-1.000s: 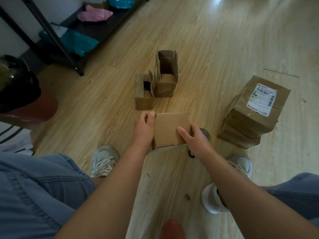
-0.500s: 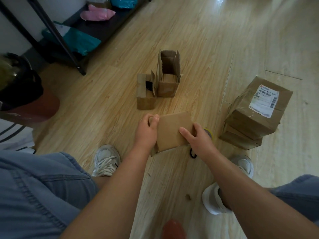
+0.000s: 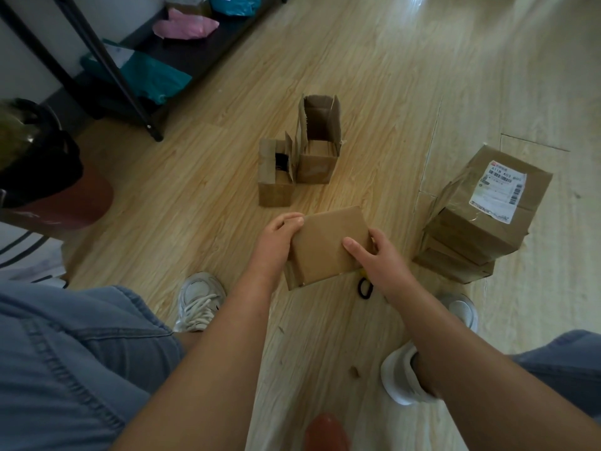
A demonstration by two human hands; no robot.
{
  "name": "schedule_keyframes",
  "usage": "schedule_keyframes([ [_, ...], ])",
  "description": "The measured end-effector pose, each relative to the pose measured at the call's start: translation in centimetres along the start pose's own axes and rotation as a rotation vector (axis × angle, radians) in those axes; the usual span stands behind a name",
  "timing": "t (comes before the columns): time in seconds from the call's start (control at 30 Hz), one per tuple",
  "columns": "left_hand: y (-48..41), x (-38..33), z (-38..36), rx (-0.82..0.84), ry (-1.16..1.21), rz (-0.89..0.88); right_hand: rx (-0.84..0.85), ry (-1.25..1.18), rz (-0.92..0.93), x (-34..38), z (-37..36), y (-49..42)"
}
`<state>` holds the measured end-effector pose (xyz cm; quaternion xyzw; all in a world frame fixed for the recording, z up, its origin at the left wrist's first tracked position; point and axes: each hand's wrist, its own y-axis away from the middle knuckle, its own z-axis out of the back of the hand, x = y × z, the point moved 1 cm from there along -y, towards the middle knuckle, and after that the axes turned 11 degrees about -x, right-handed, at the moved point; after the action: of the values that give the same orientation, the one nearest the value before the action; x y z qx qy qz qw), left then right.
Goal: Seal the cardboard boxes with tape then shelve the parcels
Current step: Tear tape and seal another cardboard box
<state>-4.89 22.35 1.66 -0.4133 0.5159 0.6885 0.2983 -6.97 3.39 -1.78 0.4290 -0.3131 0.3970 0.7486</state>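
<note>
Together, left hand [image 3: 276,238] and right hand [image 3: 381,257] hold a box [image 3: 325,244] near barcode-labelled parcels [image 3: 463,231].

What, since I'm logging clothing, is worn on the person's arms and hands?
Nothing: the left hand and right hand are ungloved, and both forearms are bare, with no sleeve, watch or bracelet showing. No rings are visible.

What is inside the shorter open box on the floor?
Inside the shorter open box a dark object shows between the flaps; cardboard covers the rest of it.
</note>
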Motion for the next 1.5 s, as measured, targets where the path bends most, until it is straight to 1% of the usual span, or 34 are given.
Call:
schedule_keyframes([
  [0.2, -0.2, -0.1, 0.5, 0.021, -0.008, 0.011, 0.024, -0.008, 0.011, 0.0, -0.2, 0.3],
  [0.33, -0.1, -0.2, 0.6, 0.046, -0.016, -0.021, 0.026, -0.038, 0.0, 0.0, -0.1, 0.3],
  [0.43, -0.1, 0.1, 0.4, 0.035, -0.014, -0.043, 0.008, -0.042, -0.002, 0.1, 0.1, 0.2],
  [0.57, -0.3, 0.3, 0.0, -0.076, -0.046, -0.023, 0.029, 0.002, 0.007, 0.4, 0.3, 0.2],
  [0.7, -0.4, 0.5, 0.1, -0.197, -0.11, -0.07, 0.04, 0.044, -0.001, 0.2, -0.4, 0.6],
  [0.77, -0.5, 0.6, 0.3, -0.213, -0.121, -0.014, 0.036, 0.039, -0.015, 0.7, -0.4, 0.9],
  [0.83, -0.6, 0.6, 0.5, -0.209, -0.101, 0.138, 0.072, -0.039, -0.034, 1.7, 0.1, 1.1],
  [0.9, -0.5, 0.6, 0.7, -0.2, -0.035, 0.308, 0.155, -0.155, -0.086, 2.6, 0.9, 1.3],
  [0.93, -0.4, 0.7, 0.8, -0.193, -0.017, 0.362, 0.197, -0.183, -0.1, 2.7, 1.2, 1.3],
  [1.07, 0.2, 0.1, 0.9, -0.189, -0.001, 0.451, 0.383, -0.114, -0.056, 3.1, 2.0, 1.1],
  [1.13, 0.3, -0.6, 1.1, -0.163, 0.046, 0.5, 0.437, -0.074, -0.041, 3.6, 2.4, 0.8],
  [1.17, 0.3, -1.0, 1.2, -0.118, 0.084, 0.507, 0.436, -0.059, -0.031, 3.8, 2.7, 0.6],
  [1.23, 0.4, -2.0, 1.5, -0.003, 0.148, 0.448, 0.371, -0.057, -0.018, 4.4, 3.4, 0.4],
  [1.33, 1.0, -3.9, 1.8, 0.065, 0.151, 0.244, 0.261, -0.061, -0.011, 5.5, 4.3, 0.3],
  [1.4, 1.1, -5.0, 2.0, 0.166, 0.027, 0.088, 0.233, -0.065, -0.007, 6.4, 4.9, 0.1],
  [1.43, 1.1, -5.5, 2.0, 0.218, -0.061, 0.036, 0.226, -0.059, -0.001, 6.9, 5.3, -0.1],
  [1.5, 1.0, -6.3, 1.8, 0.255, -0.208, -0.033, 0.226, -0.051, 0.022, 7.8, 6.2, -0.6],
])
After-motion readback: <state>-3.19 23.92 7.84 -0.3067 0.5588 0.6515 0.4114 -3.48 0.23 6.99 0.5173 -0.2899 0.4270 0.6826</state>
